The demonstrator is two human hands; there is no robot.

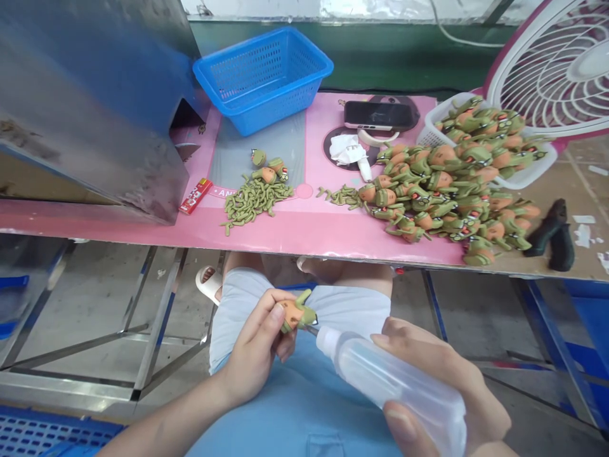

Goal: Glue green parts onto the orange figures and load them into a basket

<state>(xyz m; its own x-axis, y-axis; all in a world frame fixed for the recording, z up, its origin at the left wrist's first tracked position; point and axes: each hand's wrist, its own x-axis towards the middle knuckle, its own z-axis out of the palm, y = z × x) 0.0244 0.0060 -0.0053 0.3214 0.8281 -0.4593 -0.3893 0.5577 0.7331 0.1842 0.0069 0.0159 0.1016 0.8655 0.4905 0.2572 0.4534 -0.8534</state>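
Mostly undone, by est. | big heap of figures (pixel 451 184) still piled on pink mat (pixel 304 235) w/ white basket (pixel 523 174) | small done grp (pixel 267 168) & loose green parts (pixel 250 202) laid by blue basket (pixel 262 77) | squeeze bottle (pixel 390 387) wrapped by right hand (pixel 447 393), fingers curled shut, nozzle at figure | one figure (pixel 295 313) pinched over lap by left hand (pixel 257 352) fingertips.

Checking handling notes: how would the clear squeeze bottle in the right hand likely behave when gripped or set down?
The squeeze bottle looks thin-walled and translucent, so it probably gives under the right hand. It seems light. Its rounded body would likely roll if laid down.
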